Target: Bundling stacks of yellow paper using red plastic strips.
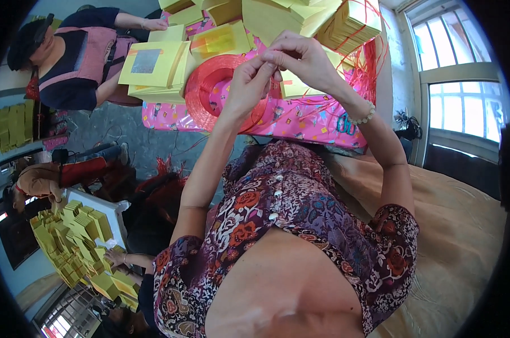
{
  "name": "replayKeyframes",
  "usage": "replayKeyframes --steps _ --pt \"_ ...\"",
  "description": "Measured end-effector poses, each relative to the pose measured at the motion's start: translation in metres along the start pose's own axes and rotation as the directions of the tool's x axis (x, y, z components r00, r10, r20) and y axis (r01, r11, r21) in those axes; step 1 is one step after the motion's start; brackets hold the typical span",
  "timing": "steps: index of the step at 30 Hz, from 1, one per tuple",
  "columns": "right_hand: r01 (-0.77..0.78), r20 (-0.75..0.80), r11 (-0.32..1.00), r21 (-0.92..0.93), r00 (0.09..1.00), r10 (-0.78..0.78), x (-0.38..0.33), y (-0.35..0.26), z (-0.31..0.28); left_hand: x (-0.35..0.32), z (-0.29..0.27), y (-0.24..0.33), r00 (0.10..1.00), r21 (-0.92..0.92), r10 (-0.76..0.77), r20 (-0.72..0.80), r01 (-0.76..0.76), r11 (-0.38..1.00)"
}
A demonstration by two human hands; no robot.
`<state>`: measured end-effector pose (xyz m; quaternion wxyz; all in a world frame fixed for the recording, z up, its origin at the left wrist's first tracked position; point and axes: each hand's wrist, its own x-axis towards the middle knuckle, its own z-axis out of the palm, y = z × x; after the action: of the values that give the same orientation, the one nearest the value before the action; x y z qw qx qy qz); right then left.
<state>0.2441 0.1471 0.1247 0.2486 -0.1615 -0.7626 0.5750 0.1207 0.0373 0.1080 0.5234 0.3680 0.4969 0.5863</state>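
Pink patterned cloth covers the counter [300, 121], which is crowded with stacks of yellow paper [153, 65] and bundles tied with red string [350, 22]. Both hands are raised together above it. The left hand [249, 84] and the right hand [303, 59] meet fingertip to fingertip, each pinching what looks like a thin red strand [277, 70]; it is too fine to see clearly. Directly under the left hand lies a red spool of plastic string [213, 90], partly hidden by that hand and wrist. Loose red strands [370, 73] spill over the counter just right of the right hand, whose wrist wears a pale bead bracelet [363, 117]. Beyond the hands, more yellow stacks [277, 17] fill the far counter. Well to the left of the left hand, another person in a pink apron [89, 50] rests a hand on a yellow sheet. Far below and left, folded yellow paper pieces [80, 236] sit heaped on a white tray. Right of the right arm stands a window [463, 84].
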Motion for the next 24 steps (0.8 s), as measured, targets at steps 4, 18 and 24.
replayKeyframes --steps 4,18,24 --pt "-0.006 -0.191 0.987 -0.163 0.981 -0.026 0.010 -0.007 -0.021 0.003 -0.013 0.003 0.992 0.099 -0.046 0.121 0.034 0.994" --pt "-0.368 -0.947 0.907 -0.206 0.310 -0.089 -0.029 0.007 -0.355 -0.046 -0.124 -0.012 0.961 0.381 -0.178 0.213 0.086 0.920" --pt "-0.736 -0.902 0.530 -0.421 0.403 -0.156 -0.079 0.027 -0.390 -0.074 -0.158 0.009 0.956 0.341 -0.292 0.017 0.269 0.901"
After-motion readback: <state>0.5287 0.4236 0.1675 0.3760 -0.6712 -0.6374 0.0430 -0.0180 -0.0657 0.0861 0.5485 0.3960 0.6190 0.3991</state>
